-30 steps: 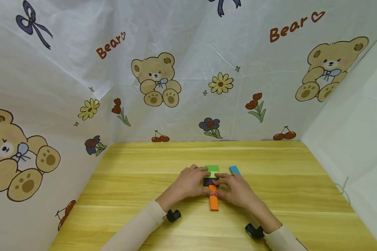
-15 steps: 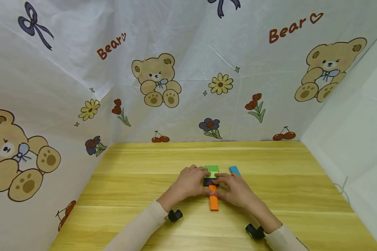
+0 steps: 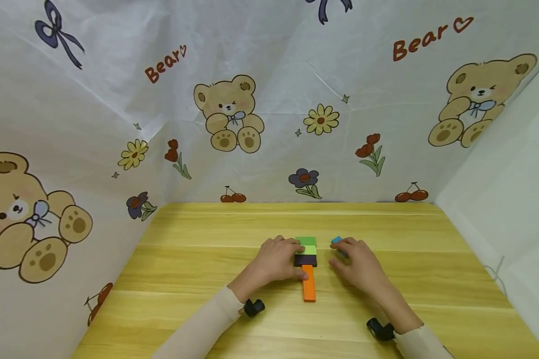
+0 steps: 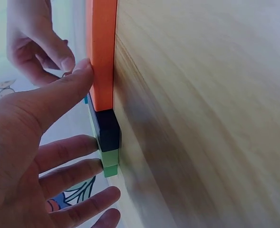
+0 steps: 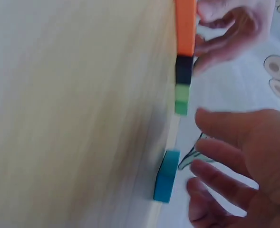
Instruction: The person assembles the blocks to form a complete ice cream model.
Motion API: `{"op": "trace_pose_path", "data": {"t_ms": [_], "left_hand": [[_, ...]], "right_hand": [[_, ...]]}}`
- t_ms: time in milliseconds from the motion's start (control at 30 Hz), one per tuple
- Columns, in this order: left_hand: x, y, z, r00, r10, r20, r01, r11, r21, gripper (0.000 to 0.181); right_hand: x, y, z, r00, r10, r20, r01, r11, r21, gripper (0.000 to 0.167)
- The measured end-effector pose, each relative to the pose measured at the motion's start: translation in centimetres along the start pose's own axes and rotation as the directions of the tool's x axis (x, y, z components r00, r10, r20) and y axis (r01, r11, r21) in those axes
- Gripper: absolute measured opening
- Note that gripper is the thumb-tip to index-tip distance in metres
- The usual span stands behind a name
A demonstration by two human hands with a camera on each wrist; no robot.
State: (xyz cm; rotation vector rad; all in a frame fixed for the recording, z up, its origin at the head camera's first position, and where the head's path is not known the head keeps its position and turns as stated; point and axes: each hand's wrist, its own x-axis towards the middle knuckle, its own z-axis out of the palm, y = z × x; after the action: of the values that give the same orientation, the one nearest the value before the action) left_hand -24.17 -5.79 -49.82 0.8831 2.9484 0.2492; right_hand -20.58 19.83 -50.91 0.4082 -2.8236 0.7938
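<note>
An orange block (image 3: 309, 286) lies lengthwise on the table, its far end against a dark block (image 3: 305, 260). Beyond that, a light green block (image 3: 311, 250) and a green block (image 3: 305, 240) continue the row. My left hand (image 3: 275, 259) stays at the row's left side, thumb touching the orange block near the dark one and fingertips at the dark and light green blocks. To the right, my right hand (image 3: 363, 264) hovers with spread fingers over a blue block (image 3: 336, 240), partly hidden in the head view. The right wrist view shows a gap between those fingers and the blue block (image 5: 167, 176).
A wood-grain table (image 3: 215, 227) meets a white cloth (image 3: 269, 169) printed with bears and flowers at the back and left. A plain white wall (image 3: 503, 199) bounds the right side, with a thin cable (image 3: 494, 271) beside it.
My right hand has left the row of blocks and moved right to the blue block. The left hand stays at the row. The head view has shifted slightly.
</note>
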Motion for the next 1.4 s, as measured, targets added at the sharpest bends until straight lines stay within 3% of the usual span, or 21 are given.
{"op": "trace_pose_path", "data": {"t_ms": [167, 400, 767, 1133, 1400], "left_hand": [[0.0, 0.1, -0.1, 1.0, -0.01, 0.005, 0.01, 1.0, -0.005, 0.075], [0.1, 0.1, 0.1, 1.0, -0.019, 0.001, 0.019, 1.0, -0.016, 0.075], [-0.1, 0.2, 0.0, 1.0, -0.023, 0.006, 0.023, 0.999, -0.03, 0.076], [-0.4, 0.0, 0.6, 1.0, -0.024, 0.0, 0.024, 0.998, -0.05, 0.077], [-0.1, -0.2, 0.5, 1.0, -0.023, -0.008, 0.023, 0.999, -0.046, 0.077]], "right_hand": [[0.2, 1.3, -0.8, 0.996, 0.054, -0.066, -0.057, 0.998, -0.039, 0.032], [0.3, 2.0, -1.3, 0.995, 0.083, -0.054, -0.089, 0.988, -0.126, 0.025], [0.5, 2.1, -1.4, 0.994, 0.109, -0.027, -0.112, 0.984, -0.141, 0.017], [2.4, 2.2, -0.9, 0.992, 0.115, 0.042, -0.105, 0.975, -0.198, 0.016], [4.5, 2.3, -0.4, 0.994, 0.091, 0.062, -0.08, 0.983, -0.164, 0.016]]}}
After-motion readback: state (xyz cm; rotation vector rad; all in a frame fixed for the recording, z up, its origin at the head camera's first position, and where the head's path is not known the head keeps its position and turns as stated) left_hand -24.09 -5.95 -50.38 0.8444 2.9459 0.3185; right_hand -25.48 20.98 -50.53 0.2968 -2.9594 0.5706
